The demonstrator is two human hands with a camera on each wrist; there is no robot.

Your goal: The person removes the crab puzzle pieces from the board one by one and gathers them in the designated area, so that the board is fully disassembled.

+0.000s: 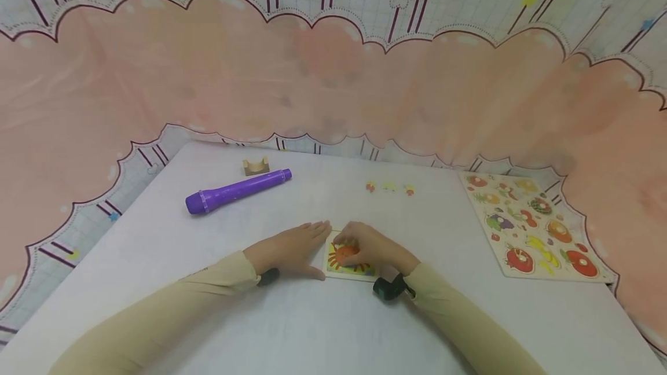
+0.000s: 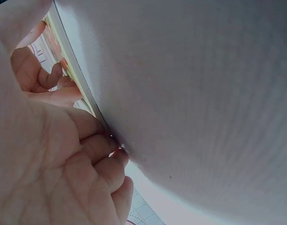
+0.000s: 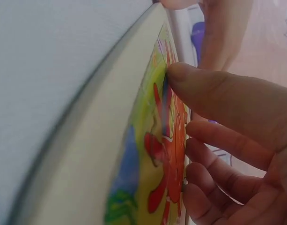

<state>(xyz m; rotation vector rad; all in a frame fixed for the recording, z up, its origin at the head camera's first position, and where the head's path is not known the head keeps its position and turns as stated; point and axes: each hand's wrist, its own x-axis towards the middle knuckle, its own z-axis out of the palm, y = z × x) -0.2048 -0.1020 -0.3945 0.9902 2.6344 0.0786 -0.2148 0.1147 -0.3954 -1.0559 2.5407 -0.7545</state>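
A small wooden jigsaw puzzle board (image 1: 350, 276) with an orange crab picture lies flat on the white table. My left hand (image 1: 289, 250) rests at its left side, fingers stretched toward the far corner and thumb out at the near corner. Close up in the left wrist view, those fingertips meet the pale board edge (image 2: 73, 61). Over the picture, my right hand (image 1: 372, 245) pinches a crab puzzle piece (image 3: 173, 150) between thumb and bent fingers. In the right wrist view, the thumb tip presses at a piece's raised edge.
Beyond the hands lie a purple microphone-shaped toy (image 1: 237, 191) and a notched wooden block (image 1: 256, 166) at left. Several small coloured pieces (image 1: 389, 187) sit at the back. A fruit puzzle board (image 1: 495, 242) lies at right. A patterned cloth (image 1: 312, 91) hangs behind the table.
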